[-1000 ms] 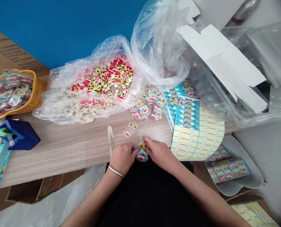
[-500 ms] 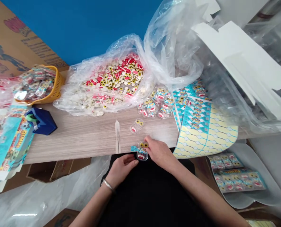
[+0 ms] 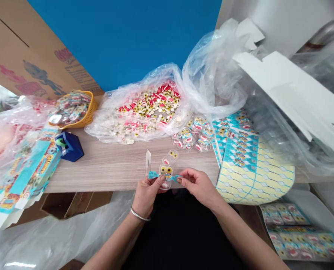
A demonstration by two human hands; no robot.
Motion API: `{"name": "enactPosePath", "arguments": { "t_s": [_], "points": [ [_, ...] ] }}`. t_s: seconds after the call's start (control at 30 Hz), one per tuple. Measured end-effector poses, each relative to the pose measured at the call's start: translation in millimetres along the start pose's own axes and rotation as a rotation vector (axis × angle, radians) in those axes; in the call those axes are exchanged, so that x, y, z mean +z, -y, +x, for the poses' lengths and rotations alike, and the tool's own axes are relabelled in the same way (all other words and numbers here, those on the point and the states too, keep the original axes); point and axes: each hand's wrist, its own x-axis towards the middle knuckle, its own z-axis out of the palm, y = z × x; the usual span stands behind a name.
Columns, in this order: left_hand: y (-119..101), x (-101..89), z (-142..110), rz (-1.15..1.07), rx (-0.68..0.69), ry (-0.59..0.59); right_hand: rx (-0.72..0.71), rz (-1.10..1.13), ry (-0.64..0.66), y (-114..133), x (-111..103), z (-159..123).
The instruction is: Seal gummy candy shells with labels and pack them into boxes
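Both hands hold one small clear blister pack (image 3: 166, 176) with yellow eye candies and a red mouth, at the near edge of the wooden table (image 3: 110, 168). A blue sticker band runs across the pack. My left hand (image 3: 147, 195) pinches the band's left end. The right end is pinched by my right hand (image 3: 199, 185). Another clear blister pack (image 3: 169, 156) lies just beyond, beside a narrow clear strip (image 3: 147, 161). A sheet of blue stickers (image 3: 248, 161) hangs over the table edge to the right.
A clear bag of loose candies (image 3: 147, 108) lies at the back, with a pile of finished packs (image 3: 193, 137) beside it. A yellow basket (image 3: 74, 108), a blue tape dispenser (image 3: 68, 147) and printed boxes (image 3: 26, 176) sit at left. White cartons (image 3: 290, 90) and plastic fill the right.
My left hand came back up from my lap and took the sticker's left end. The pack was lifted slightly off the table edge. The camera view shifted right and down.
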Motion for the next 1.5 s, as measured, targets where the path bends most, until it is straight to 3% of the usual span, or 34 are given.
{"name": "enactPosePath", "arguments": {
  "t_s": [0.13,0.33,0.53,0.6,0.67,0.77,0.83,0.93,1.13,1.37,1.5],
  "points": [
    [-21.1,14.7,0.6,-0.115,-0.024,0.111,-0.039,0.17,0.029,13.5,-9.0,4.3],
    [-29.5,31.4,-4.0,-0.229,-0.124,0.415,-0.01,0.53,0.189,16.7,-7.9,9.8],
    [-27.8,35.9,-7.0,-0.217,-0.164,0.55,0.095,0.574,0.365,12.6,-5.3,17.6],
    [-27.1,36.1,-4.1,-0.213,-0.145,0.534,0.146,0.57,0.445,13.0,-6.8,21.1],
    [-25.5,37.5,1.8,-0.228,-0.094,0.403,0.143,0.572,0.368,15.7,-8.4,23.6],
    [-20.8,42.6,12.0,-0.231,-0.003,0.135,0.009,0.505,0.036,21.2,-8.0,23.4],
    [-17.5,46.8,15.9,-0.209,0.03,0.071,-0.117,0.344,-0.111,23.1,-5.7,21.2],
    [-16.2,49.6,15.7,-0.159,0.052,0.109,-0.231,0.122,-0.206,22.6,-2.6,17.9],
    [-25.6,34.5,17.3,-0.204,0.19,0.111,-0.192,0.15,-0.223,20.6,-9.1,16.1],
    [-26.0,31.2,19.6,-0.378,-0.136,0.372,-0.123,0.41,-0.111,19.0,0.9,14.1],
    [-29.1,33.2,21.2,-0.375,-0.201,0.46,-0.14,0.394,-0.138,15.5,7.7,15.4]
  ]
}}
